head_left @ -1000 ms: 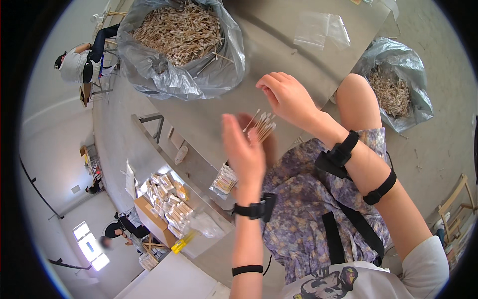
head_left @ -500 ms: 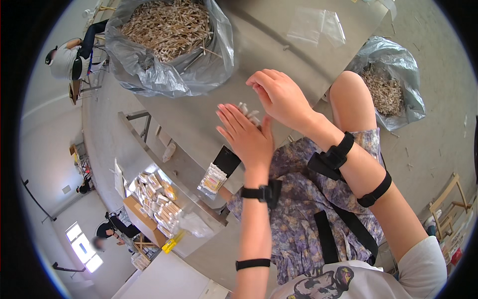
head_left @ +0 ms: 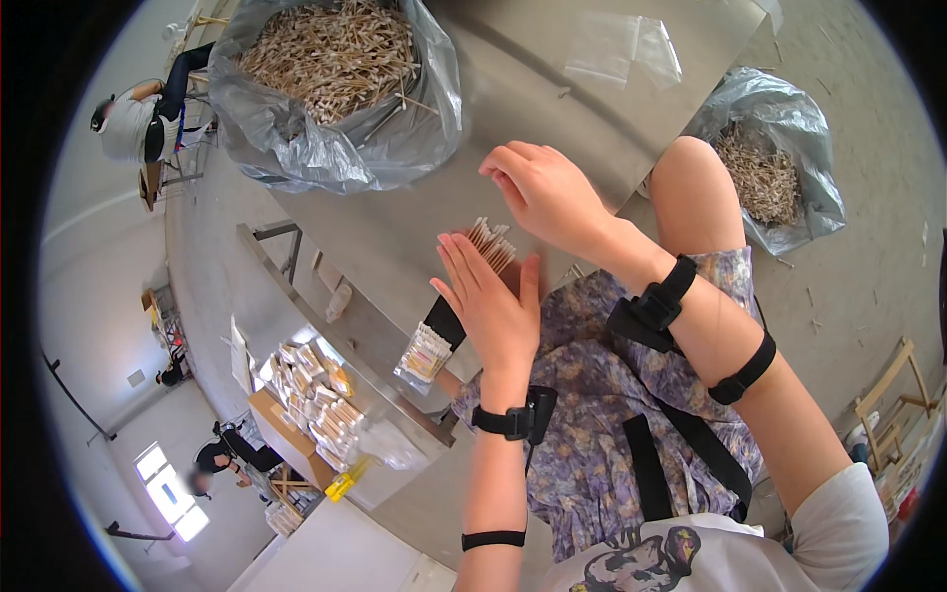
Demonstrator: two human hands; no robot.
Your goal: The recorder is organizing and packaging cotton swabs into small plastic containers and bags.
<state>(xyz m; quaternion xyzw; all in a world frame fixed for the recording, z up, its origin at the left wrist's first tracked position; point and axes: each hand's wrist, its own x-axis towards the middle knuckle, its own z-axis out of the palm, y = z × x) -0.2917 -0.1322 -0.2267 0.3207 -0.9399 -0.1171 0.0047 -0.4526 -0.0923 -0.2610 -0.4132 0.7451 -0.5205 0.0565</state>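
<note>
My left hand (head_left: 485,301) is stretched flat over a small bundle of cotton swabs (head_left: 490,242) on the metal table, thumb held apart from the fingers. White tips and thin wooden sticks show between thumb and forefinger; the rest is under the palm. Just beyond them is my right hand (head_left: 552,197), its fingers curled together, and whatever they may hold is hidden. Beside my left wrist lies a clear packet of cotton swabs (head_left: 424,353), next to a black flat piece (head_left: 447,321) partly covered by my left hand.
A grey plastic bag (head_left: 345,163) full of loose swabs stands on the table (head_left: 513,118), upper left. Clear plastic bags (head_left: 623,51) lie at its far side. Another swab bag (head_left: 760,183) sits right of my knee. Packed swabs (head_left: 316,400) are heaped at lower left; people work beyond.
My left hand has drawn slightly toward me, and more of the swabs' sticks now show, lined up side by side. My right hand has shifted a little left and nearer.
</note>
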